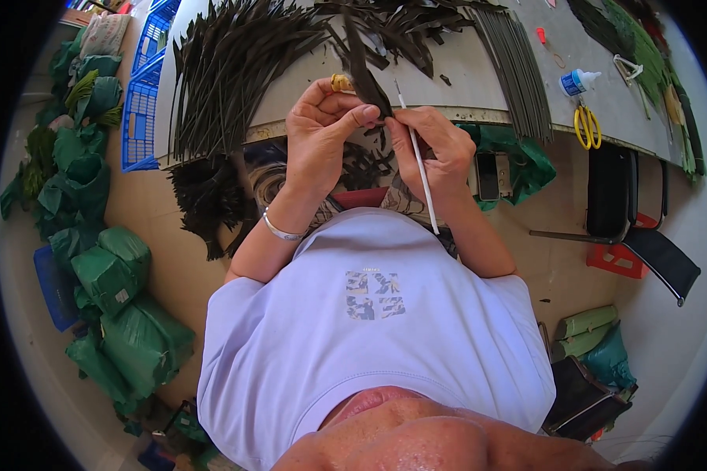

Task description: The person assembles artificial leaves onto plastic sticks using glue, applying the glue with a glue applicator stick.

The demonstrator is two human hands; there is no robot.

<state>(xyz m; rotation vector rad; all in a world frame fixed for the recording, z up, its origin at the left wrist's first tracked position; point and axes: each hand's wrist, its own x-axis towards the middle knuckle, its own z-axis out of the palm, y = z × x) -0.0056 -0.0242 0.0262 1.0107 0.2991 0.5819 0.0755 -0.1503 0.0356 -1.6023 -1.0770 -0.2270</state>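
Note:
My left hand is closed, thumb against fingers, at the lower end of a dark, long leaf-like piece. A yellow wrap sits on one of its fingers. Close beside it, my right hand pinches the base of the same piece. A thin white stick with a fine tip also runs through the right hand, its lower end pointing toward my shirt. Whether the left fingertips press on the piece or only touch it is partly hidden. Dark scraps lie on the table beyond.
A heap of dark stemmed leaves covers the table's left; thin dark stems lie in a row at right. Farther right are a white-and-blue bottle and yellow-handled scissors. A blue crate, green bags and a black chair stand around.

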